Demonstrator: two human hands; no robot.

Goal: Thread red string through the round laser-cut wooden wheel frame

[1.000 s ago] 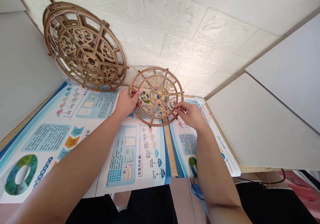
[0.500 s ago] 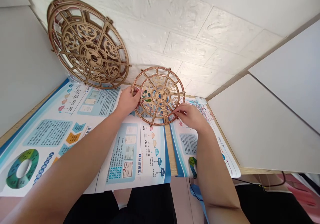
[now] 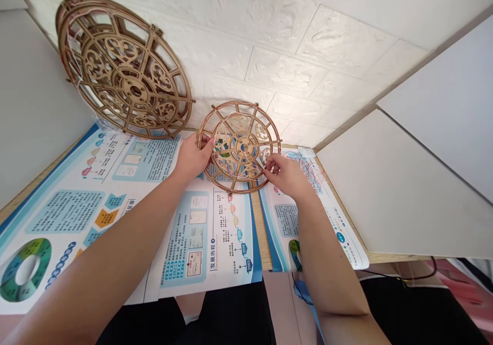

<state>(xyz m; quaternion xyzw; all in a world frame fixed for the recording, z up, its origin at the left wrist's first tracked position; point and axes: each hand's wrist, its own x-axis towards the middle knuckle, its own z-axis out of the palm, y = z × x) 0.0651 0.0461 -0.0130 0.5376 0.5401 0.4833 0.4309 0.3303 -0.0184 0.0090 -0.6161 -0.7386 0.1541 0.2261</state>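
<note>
A round wooden openwork disc [image 3: 252,149] with scroll cut-outs and spokes stands tilted before me on the table. My left hand [image 3: 193,156] is closed on its left rim, thumb in front and the other fingers partly hidden behind. Thin white and reddish wire [image 3: 231,114] runs around the disc's rings and across its lower part. At the lower right of the rim, my right hand [image 3: 285,175] pinches a strand of this wire between thumb and fingertips; the exact pinch point is small and hard to make out.
Larger wooden discs [image 3: 134,89], stacked together with wire on them, lean against the white brick-patterned wall [image 3: 285,70] at left. Printed posters [image 3: 185,263] cover the table. Tangled thin wire [image 3: 314,173] lies right of my right hand. Pale panels [image 3: 400,186] border the table on both sides.
My view has shifted slightly, so the discs appear a little further left. My right hand's fingers have curled in more at the rim. The left hand keeps its hold.
</note>
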